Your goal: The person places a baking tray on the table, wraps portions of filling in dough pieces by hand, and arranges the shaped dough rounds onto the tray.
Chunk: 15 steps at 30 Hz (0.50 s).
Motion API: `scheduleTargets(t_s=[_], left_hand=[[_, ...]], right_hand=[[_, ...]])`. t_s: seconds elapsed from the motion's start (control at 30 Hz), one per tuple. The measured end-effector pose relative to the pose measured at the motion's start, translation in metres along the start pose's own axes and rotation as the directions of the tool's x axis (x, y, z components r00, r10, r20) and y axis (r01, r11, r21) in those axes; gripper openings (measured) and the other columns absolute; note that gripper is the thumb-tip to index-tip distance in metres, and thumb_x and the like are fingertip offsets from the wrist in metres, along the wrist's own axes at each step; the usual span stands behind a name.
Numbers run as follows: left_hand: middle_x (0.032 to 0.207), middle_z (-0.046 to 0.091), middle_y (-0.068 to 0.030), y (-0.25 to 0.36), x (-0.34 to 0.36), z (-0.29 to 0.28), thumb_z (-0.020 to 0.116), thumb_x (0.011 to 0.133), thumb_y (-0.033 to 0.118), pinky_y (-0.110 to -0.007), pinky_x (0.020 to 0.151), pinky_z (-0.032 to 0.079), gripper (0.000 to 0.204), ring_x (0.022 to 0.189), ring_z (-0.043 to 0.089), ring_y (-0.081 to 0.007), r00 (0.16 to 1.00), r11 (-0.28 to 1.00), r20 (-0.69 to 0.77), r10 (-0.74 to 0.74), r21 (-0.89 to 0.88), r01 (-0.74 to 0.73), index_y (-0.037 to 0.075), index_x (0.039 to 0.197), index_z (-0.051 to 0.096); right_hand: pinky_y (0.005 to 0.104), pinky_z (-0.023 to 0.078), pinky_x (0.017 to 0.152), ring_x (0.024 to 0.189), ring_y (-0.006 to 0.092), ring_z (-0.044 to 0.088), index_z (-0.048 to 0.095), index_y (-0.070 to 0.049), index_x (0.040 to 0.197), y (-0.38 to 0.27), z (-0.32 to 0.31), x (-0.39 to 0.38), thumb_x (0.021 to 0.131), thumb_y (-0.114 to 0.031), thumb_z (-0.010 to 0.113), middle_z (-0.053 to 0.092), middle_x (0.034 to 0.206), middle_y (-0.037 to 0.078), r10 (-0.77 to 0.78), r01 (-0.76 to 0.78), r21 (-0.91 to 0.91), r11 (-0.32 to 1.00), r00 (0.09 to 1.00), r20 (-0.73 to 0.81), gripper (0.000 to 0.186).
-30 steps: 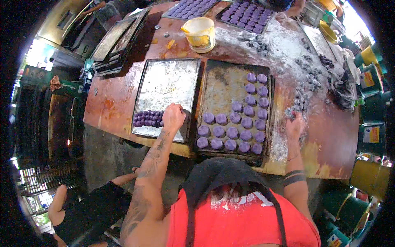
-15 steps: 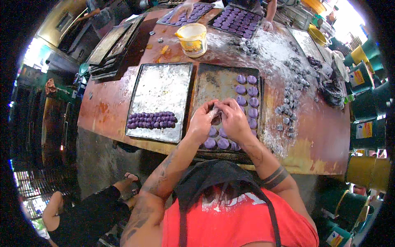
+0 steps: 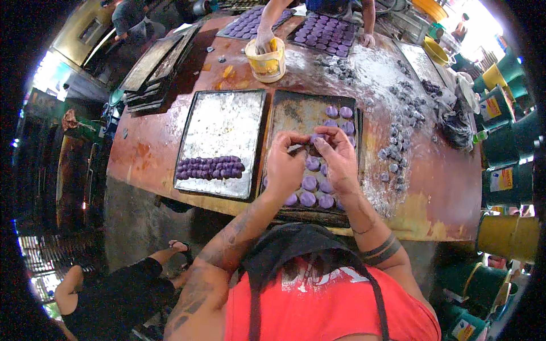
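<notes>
A small purple dough ball [image 3: 317,137] is pinched at the fingertips of my right hand [image 3: 340,162]. My left hand [image 3: 286,165] is closed too, its thumb and forefinger meeting at the ball's left side. Both hands are raised over a dark baking tray [image 3: 290,116], where flattened purple dough rounds [image 3: 309,183] sit in rows along the right and near sides. My wrists and hands hide part of those rows. Left of it, a silvery tray [image 3: 224,122] bears a block of small dark purple balls [image 3: 210,167] near its front end.
A yellow-and-white bucket [image 3: 267,65] stands beyond the trays, with a co-worker's hand [image 3: 265,42] in it. Full trays of purple rounds [image 3: 325,33] lie at the far side. Floured dark lumps [image 3: 398,139] are scattered at right. Stacked trays [image 3: 151,71] sit far left.
My hands have drawn apart slightly, bringing the purple ball into view at my right fingertips. The co-worker's hand has moved from a far tray into the bucket.
</notes>
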<state>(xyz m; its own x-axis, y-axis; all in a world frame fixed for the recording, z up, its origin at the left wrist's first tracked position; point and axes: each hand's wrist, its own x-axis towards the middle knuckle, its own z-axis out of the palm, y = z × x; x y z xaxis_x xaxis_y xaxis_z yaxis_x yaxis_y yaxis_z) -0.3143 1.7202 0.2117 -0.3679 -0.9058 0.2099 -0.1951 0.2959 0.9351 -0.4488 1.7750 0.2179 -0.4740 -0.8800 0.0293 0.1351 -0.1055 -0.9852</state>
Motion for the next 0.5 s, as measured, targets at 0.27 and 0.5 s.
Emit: scheduleTargets(t_s=[0.27,0.5], left_hand=[[0.112,0.068,-0.0091,-0.015,0.027,-0.014,0.070,0.093,0.003,-0.032,0.091,0.057,0.038,0.100,0.067,-0.0193,0.791,0.428,0.361,-0.494,-0.691,0.582,-0.003,0.130,0.062],[0.102,0.068,-0.0059,-0.033,0.014,0.006,0.073,0.089,0.004,-0.036,0.086,0.057,0.034,0.098,0.069,-0.0221,0.673,0.260,0.678,-0.295,-0.621,0.739,0.003,0.122,0.066]], right_hand=[[0.0457,0.050,0.102,0.116,0.0360,0.063,0.073,-0.010,0.121,-0.002,-0.014,0.013,0.077,-0.005,0.075,0.069,0.125,0.013,-0.443,0.542,-0.637,0.548,0.834,0.329,0.044],[0.0426,0.052,0.096,0.110,0.0349,0.065,0.068,-0.008,0.101,0.010,-0.023,0.037,0.069,-0.006,0.080,0.070,0.112,0.013,-0.276,0.497,-0.394,0.773,0.823,0.496,0.035]])
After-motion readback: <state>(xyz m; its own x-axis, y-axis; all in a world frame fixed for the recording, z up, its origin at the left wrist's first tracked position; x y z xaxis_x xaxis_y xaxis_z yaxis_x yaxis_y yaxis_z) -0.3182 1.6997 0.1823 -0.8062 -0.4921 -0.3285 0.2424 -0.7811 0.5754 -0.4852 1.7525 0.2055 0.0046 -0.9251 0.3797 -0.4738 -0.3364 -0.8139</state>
